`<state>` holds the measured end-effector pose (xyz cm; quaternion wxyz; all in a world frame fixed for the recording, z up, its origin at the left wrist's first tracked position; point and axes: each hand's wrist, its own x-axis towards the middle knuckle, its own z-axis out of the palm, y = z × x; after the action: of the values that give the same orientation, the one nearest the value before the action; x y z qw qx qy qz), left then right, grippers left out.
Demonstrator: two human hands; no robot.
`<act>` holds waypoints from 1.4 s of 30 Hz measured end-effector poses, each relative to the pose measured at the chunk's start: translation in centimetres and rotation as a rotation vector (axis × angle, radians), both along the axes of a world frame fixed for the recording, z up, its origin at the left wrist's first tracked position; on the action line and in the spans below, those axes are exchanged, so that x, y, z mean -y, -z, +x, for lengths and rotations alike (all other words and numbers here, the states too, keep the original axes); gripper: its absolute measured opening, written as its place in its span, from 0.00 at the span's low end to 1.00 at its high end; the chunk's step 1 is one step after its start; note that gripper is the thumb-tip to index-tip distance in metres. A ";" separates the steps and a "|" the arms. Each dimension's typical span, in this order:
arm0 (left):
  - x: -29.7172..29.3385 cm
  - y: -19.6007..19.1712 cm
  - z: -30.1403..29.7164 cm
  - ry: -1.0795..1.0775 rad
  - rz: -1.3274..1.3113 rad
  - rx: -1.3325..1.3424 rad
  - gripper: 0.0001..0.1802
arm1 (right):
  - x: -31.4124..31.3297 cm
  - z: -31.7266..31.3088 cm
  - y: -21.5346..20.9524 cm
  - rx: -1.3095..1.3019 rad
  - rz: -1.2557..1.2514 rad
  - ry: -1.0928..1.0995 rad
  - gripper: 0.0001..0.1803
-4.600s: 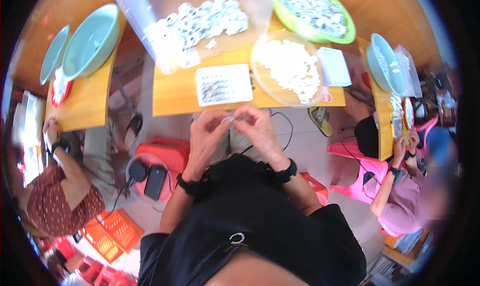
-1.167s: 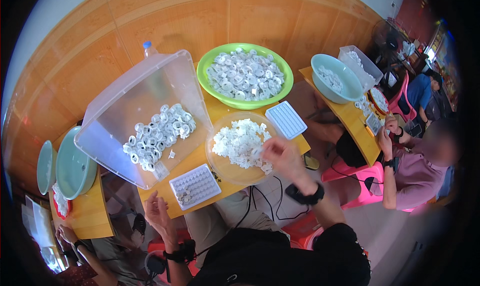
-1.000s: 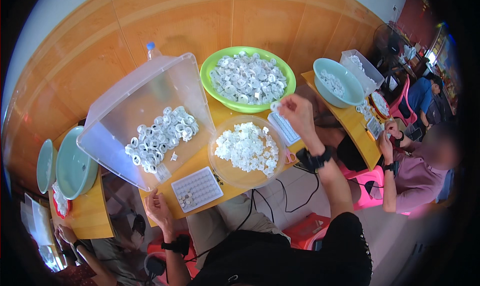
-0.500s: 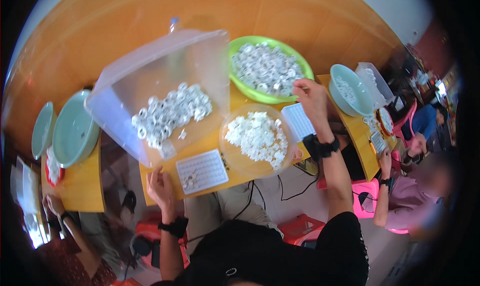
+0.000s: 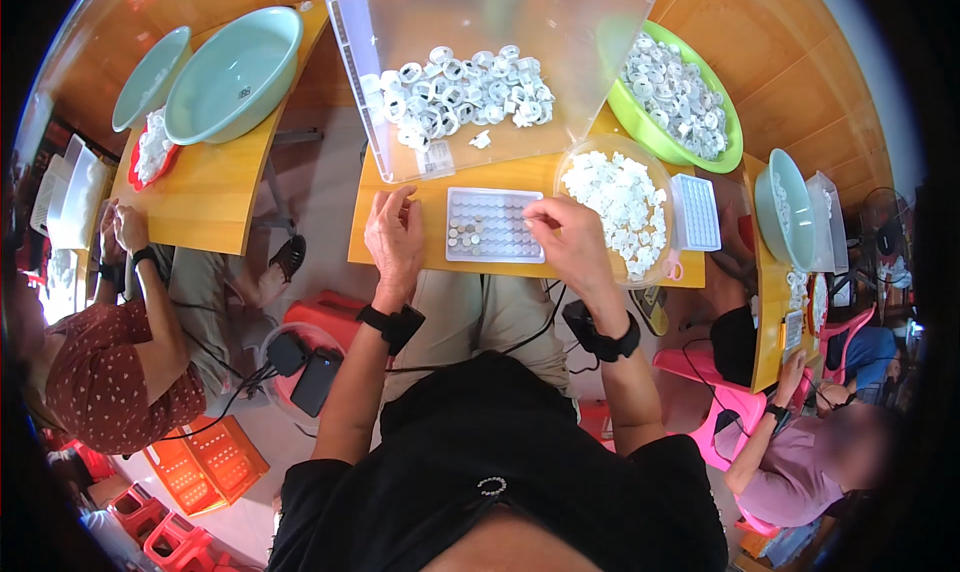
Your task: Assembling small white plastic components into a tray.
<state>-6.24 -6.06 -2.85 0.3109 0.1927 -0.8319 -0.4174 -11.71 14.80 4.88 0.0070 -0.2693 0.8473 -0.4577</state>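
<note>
A white tray [image 5: 497, 197] with rows of round pockets lies on the table in front of me; several small silvery discs [image 5: 466, 232] sit in its left part. My right hand [image 5: 572, 242] is over the tray's right edge, fingertips pinched together; whatever they hold is too small to make out. Left of the tray, my left hand [image 5: 394, 240] rests by the table edge, its fingers loosely bent and apart, holding nothing visible. Right of my right hand stands a clear round bowl [image 5: 657, 262] of small white plastic parts [image 5: 615, 200].
Behind the tray, a clear plastic bin [image 5: 590, 72] holds white ring-shaped parts [image 5: 470, 90]. A green basin [image 5: 640, 137] of similar parts stands far right. A second tray [image 5: 696, 212] and pink scissors [image 5: 673, 266] are beside the bowl. Co-workers sit at tables on both sides.
My right hand has moved from the green basin's rim down and left to the tray. The view has swung, so the table appears shifted; the left hand stays left of the tray.
</note>
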 end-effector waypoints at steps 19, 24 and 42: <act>0.1 0.3 0.0 -0.005 0.010 -0.040 0.07 | 9.5 -9.8 4.4 -0.174 0.491 0.061 0.08; 0.3 0.8 0.0 -0.004 0.019 -0.035 0.06 | 9.4 -11.0 3.9 0.024 0.372 0.052 0.08; 1.9 -0.2 1.4 0.231 0.682 -0.135 0.13 | 4.3 0.7 -3.1 0.118 -0.139 -0.239 0.27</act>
<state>-4.87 -7.92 -2.64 0.2339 0.1623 -0.6386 -0.7150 -11.05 10.53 7.95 0.0925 -0.3407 0.7737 -0.5261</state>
